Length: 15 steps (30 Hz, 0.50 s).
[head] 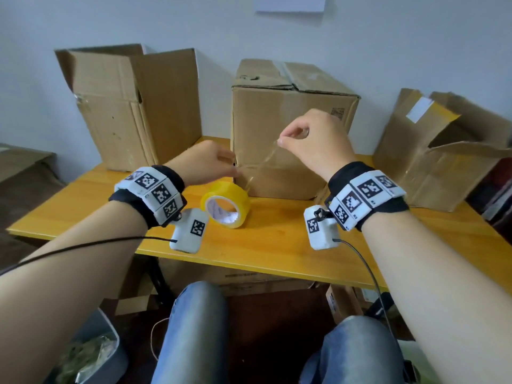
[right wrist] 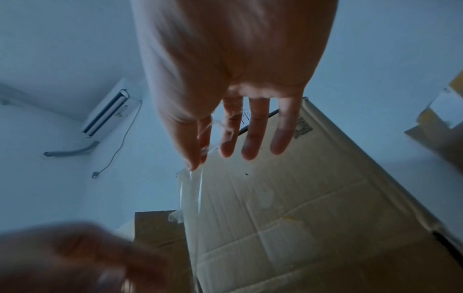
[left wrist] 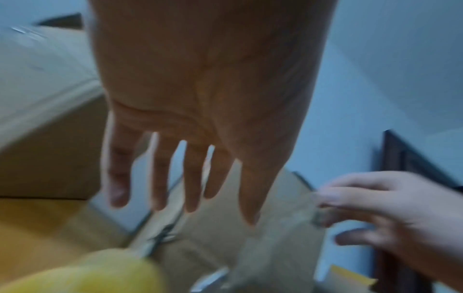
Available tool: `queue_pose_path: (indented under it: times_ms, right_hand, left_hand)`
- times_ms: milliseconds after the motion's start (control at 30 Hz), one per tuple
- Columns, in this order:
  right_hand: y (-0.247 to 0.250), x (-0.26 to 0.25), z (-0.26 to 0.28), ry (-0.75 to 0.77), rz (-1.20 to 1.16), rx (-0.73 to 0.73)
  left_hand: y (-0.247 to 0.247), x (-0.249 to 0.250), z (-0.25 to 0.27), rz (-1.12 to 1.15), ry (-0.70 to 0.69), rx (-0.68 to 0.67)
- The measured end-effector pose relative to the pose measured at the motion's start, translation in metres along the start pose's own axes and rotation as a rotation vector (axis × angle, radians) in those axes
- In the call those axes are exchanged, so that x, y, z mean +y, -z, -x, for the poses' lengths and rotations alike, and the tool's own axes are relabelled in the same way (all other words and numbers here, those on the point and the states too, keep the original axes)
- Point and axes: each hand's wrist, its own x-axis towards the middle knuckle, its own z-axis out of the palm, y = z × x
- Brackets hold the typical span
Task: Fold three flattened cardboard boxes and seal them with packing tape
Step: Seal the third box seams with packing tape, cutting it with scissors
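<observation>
A closed brown box (head: 288, 134) with tape along its top seam stands at the middle of the yellow table (head: 277, 245). In front of it my right hand (head: 285, 139) pinches the upper end of a clear tape strip (head: 260, 162) between thumb and forefinger; the pinch also shows in the right wrist view (right wrist: 198, 158). The strip slants down-left to my left hand (head: 230, 166), whose fingers (left wrist: 160, 188) are straight and spread and touch its lower end. A yellow tape roll (head: 225, 207) lies on the table below both hands.
An open-topped box (head: 133, 106) stands at the back left. Another open box (head: 437, 151) lies tilted at the right edge. More cardboard (head: 249, 278) sits under the table, and a grey bin (head: 91, 356) is on the floor by my left knee.
</observation>
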Motion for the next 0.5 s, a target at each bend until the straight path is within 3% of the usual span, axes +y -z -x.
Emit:
queue_pose_path:
  times_ms: [200, 333, 500]
  right_hand:
    - [-0.003, -0.019, -0.017, 0.012, -0.003, -0.021]
    - [-0.001, -0.023, -0.022, 0.036, -0.193, -0.068]
    - [0.011, -0.018, -0.021, 0.051, -0.442, -0.134]
  left_hand:
    - [0.011, 0.058, 0.001, 0.023, -0.214, 0.157]
    - [0.011, 0.065, -0.004, 0.03, -0.192, 0.27]
    - [0.016, 0.052, -0.01, 0.222, -0.155, 0.296]
